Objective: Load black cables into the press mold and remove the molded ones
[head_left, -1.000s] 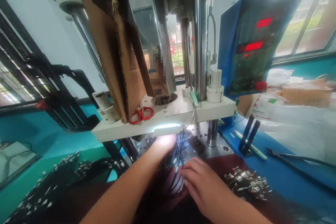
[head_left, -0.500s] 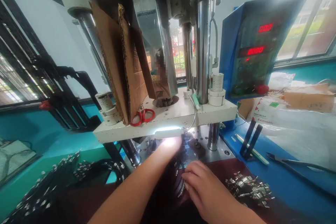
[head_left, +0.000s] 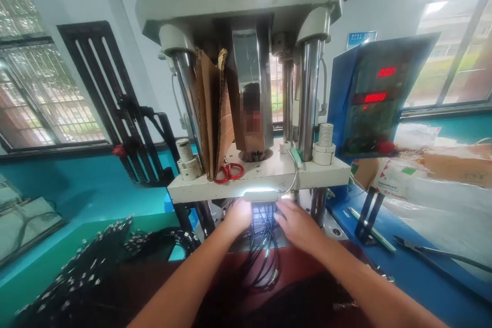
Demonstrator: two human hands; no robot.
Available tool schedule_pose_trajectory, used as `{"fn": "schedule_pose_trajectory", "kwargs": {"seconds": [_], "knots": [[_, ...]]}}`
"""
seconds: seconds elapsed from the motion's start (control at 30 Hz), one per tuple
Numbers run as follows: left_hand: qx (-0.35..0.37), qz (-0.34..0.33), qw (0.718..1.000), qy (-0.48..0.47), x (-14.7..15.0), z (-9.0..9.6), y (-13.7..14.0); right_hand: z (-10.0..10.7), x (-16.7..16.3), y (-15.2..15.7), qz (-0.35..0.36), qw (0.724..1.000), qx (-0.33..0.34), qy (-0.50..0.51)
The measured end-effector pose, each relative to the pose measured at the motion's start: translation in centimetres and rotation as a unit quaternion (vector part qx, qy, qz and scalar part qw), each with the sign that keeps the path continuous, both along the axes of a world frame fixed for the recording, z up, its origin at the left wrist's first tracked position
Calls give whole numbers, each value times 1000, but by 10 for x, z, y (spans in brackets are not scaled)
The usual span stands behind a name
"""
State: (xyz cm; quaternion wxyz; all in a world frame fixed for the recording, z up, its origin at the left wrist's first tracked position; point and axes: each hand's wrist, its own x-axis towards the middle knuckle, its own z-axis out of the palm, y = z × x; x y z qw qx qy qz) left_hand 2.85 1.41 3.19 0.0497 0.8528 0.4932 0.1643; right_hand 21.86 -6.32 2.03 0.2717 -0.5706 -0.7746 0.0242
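White lamp (head_left: 260,197) overhangs blk cables (head_left: 265,238), w/ red scissors (head_left: 229,171) & cardbd (head_left: 209,113) on plate (head_left: 311,180).

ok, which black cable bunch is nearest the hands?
The middle bunch, just below the lamp, between the left hand and right hand. The other black cables lie heaped well left of both hands.

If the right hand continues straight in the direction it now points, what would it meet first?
The right hand would probably meet the cables first, seen just below the lamp. Depth is unclear, so it may already touch them.
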Motion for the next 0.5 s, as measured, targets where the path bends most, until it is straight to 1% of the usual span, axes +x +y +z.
{"fn": "schedule_pose_trajectory", "kwargs": {"seconds": [0.1, 0.2, 0.37, 0.5], "knots": [[23, -8, 1000, 6, -7, -5, -8, -2, -11, 30, -20, 1000, 1, -24], [37, -12, 999, 16, -5, -12, -13, -7, -23, 46, -29, 998, -2, -51], [60, -8, 998, 18, 4, -16, -10, -9, -29, 53, -20, 997, 6, -74], [58, 5, 998, 17, 10, -20, -4, -7, -27, 55, 3, 998, 16, -69]]}}
